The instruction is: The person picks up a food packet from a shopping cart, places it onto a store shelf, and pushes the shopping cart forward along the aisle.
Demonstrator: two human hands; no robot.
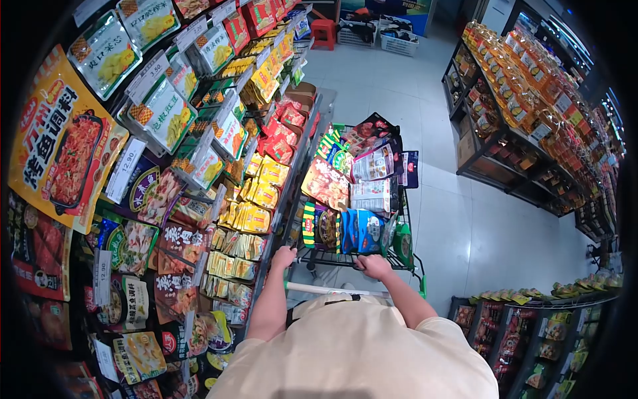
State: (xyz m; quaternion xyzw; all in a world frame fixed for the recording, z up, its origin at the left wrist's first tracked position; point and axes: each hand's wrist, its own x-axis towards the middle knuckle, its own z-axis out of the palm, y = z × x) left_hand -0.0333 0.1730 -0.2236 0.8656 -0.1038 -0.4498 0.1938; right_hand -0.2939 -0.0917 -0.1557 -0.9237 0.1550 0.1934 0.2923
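Note:
A shopping cart (pixel 415 266) with green corner pieces stands in front of the person's body. My left hand (pixel 284 257) is closed on the near left part of the cart's rim. Over the near edge of the basket, right of centre, my right hand (pixel 374 266) is closed on the cart's rim too. The white handle bar (pixel 319 288) lies nearer the body than both hands. In the basket are blue packets (pixel 367 231), a red and cream packet (pixel 325 183), a white and purple packet (pixel 374 163) and a dark packet (pixel 373 133).
Shelves of hanging seasoning packets (pixel 159 113) run close along the left, with yellow packets (pixel 256 216) beside the cart. Bottle shelving (pixel 495 136) stands at the right. A red stool (pixel 323 33) and white baskets (pixel 399 45) are ahead. More racks (pixel 512 332) are at the lower right.

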